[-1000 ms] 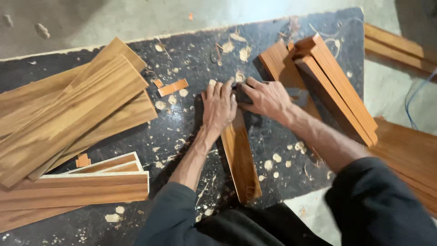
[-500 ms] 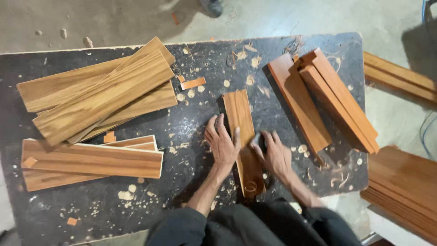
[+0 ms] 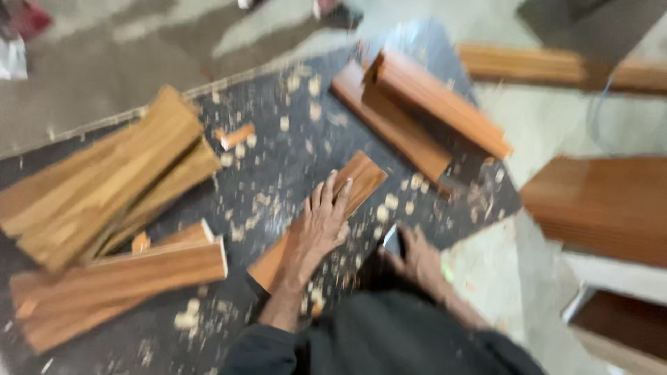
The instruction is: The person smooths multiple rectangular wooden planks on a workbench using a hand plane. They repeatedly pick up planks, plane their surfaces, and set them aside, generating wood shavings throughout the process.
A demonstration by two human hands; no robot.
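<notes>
The wooden board [image 3: 316,222] is lying flat on the dark table [image 3: 278,167], running diagonally across the middle of it, its far end pointing up toward the right. The left hand [image 3: 323,222] is pressing down on top of it, palm flat, fingers stretched out and slightly apart along the grain. The right hand [image 3: 417,253] is sitting near the table's near right edge, just beside the board, and something dark is poking out by its fingers; the picture is blurring too much for me to tell how those fingers are set. Pale wood chips [image 3: 389,201] are scattered all around both hands. Further out, a loose pile of lighter planks [image 3: 111,180] is spreading over the left side, with longer planks [image 3: 125,278] lying nearer below it. On the far right, a stack of reddish boards [image 3: 417,111] is resting at an angle. Off the table, more stacked wood [image 3: 604,205] is sitting to the right.
</notes>
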